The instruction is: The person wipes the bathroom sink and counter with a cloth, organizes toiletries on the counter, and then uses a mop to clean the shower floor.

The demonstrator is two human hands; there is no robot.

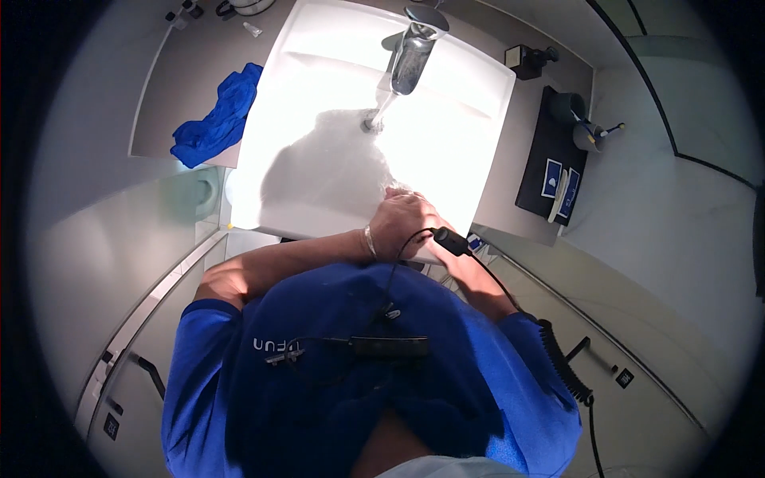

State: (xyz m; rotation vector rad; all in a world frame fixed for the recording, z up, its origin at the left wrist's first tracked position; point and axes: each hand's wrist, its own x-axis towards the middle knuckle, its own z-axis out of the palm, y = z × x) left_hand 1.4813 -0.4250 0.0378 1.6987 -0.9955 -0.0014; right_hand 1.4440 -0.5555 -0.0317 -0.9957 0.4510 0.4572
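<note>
My left hand (395, 222), with a pale band at its wrist, lies against my right hand (440, 249) over the near edge of a white washbasin (442, 149). The two hands touch, and most of the right one is hidden beneath the left. Their fingers cannot be made out, nor whether anything is between them. A bright, clear patch, perhaps water or lather, shows at the far side of the fingers. Water runs from the chrome faucet (411, 63) to the drain (372, 122), beyond both hands.
A crumpled blue cloth (218, 119) lies left of the basin. On the right are a dark dispenser bottle (526, 62) and a black tray (538, 161) with cups, toothbrushes and packets. A cable with a black connector (451, 241) hangs above my right wrist.
</note>
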